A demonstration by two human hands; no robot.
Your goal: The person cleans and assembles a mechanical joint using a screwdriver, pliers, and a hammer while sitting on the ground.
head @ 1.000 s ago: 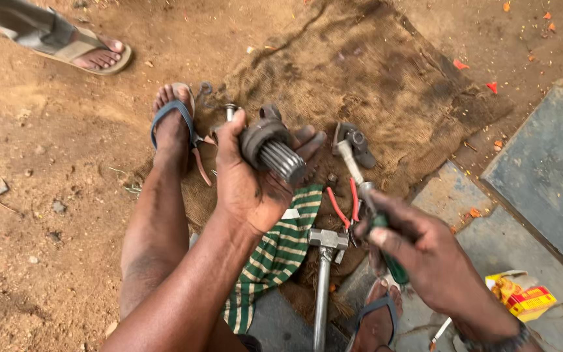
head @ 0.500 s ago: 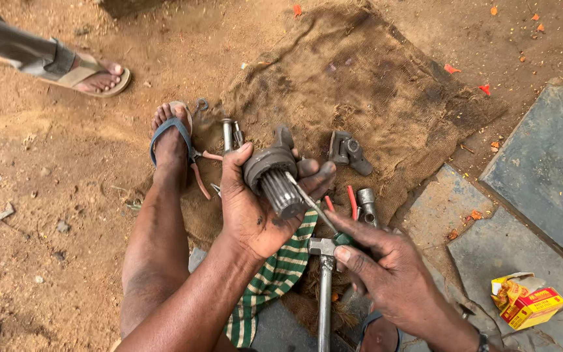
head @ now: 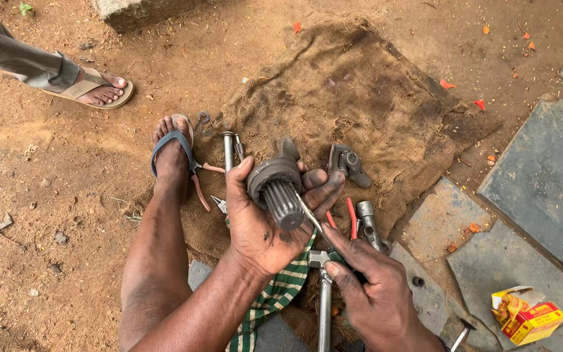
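Observation:
My left hand (head: 263, 225) grips a greasy grey metal part with a splined shaft (head: 280, 193), held up over a brown sackcloth (head: 373, 98). My right hand (head: 373, 293) holds a thin screwdriver (head: 309, 215) whose tip touches the splined end of the part. Under my hands lie a hammer (head: 324, 293), red-handled pliers (head: 350, 218) and a green striped cloth (head: 275, 300).
A grey metal yoke piece (head: 348, 164) and a socket piece (head: 367, 221) rest on the sackcloth. More pliers (head: 198, 186) lie by my sandalled left foot (head: 172, 156). Another person's sandalled foot (head: 96, 90) stands top left. Stone slabs (head: 542, 189) and a yellow-red carton (head: 529, 319) are at right.
My right hand has brought the screwdriver up from beside the tools to the splined end of the part. My left hand has kept its hold on the part and tilted it slightly.

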